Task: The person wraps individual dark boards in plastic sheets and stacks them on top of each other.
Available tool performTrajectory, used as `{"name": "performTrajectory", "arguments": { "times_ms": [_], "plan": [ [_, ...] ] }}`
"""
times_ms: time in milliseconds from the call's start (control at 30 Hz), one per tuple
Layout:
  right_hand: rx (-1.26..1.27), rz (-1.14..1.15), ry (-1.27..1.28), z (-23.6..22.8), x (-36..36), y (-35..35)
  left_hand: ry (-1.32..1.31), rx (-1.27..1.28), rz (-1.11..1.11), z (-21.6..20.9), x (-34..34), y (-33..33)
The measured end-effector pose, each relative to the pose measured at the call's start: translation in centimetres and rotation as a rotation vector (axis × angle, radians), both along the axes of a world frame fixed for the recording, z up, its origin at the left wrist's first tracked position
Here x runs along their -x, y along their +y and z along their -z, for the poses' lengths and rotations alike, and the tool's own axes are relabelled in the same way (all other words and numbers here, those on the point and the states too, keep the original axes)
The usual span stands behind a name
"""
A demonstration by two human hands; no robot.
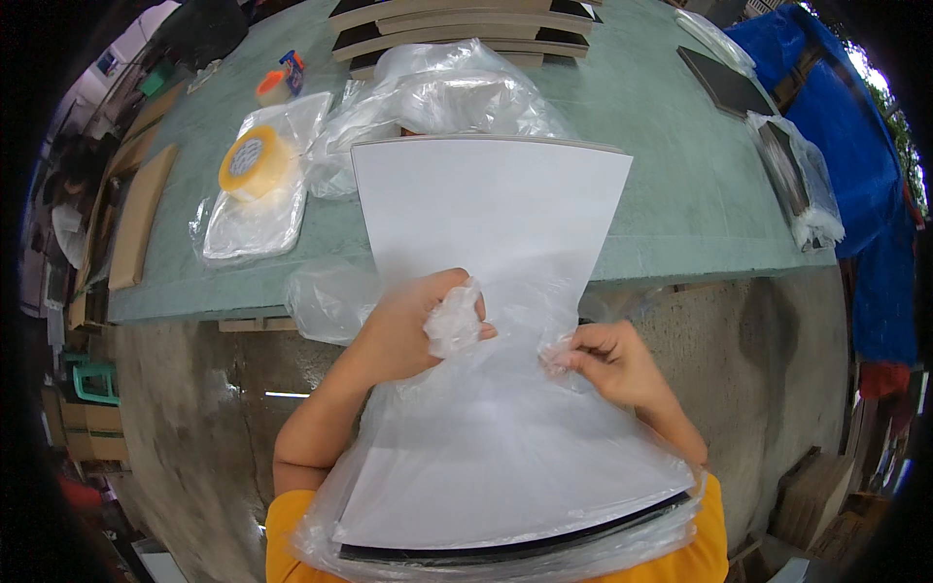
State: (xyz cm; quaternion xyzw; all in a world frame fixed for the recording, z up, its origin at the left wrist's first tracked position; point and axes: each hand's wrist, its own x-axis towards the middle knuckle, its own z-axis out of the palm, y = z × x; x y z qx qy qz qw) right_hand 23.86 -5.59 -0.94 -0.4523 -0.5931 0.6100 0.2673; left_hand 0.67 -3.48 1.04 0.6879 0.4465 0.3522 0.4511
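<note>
A stack of large white-faced flat boards (494, 209) leans from my body onto the near edge of the table. A clear plastic bag (457, 321) covers its lower part, and a dark edge shows through the plastic at my waist. My left hand (408, 330) is closed around a bunched fold of that bag, over the left side of the boards. At the right side, my right hand (614, 364) pinches the bag's edge between thumb and fingers. The far part of the boards lies bare.
Behind the boards is a heap of clear plastic (466, 92), with stacked dark boards (462, 39) beyond. A yellow tape roll (255, 163) lies on folded plastic bags (255, 233) at left. Bagged dark boards (792, 175) lie near the table's right edge, beside a blue tarp (846, 126).
</note>
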Motion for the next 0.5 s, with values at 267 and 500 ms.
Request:
{"name": "performTrajectory", "arguments": {
  "times_ms": [267,500],
  "plan": [
    [0.119,0.115,0.201,0.4,-0.7,1.6,-0.016,0.109,0.091,-0.1,-0.3,-0.1],
    [0.088,0.051,0.171,0.3,2.4,1.8,-0.147,0.004,0.169,2.0,-2.7,-0.3]
  ]
}}
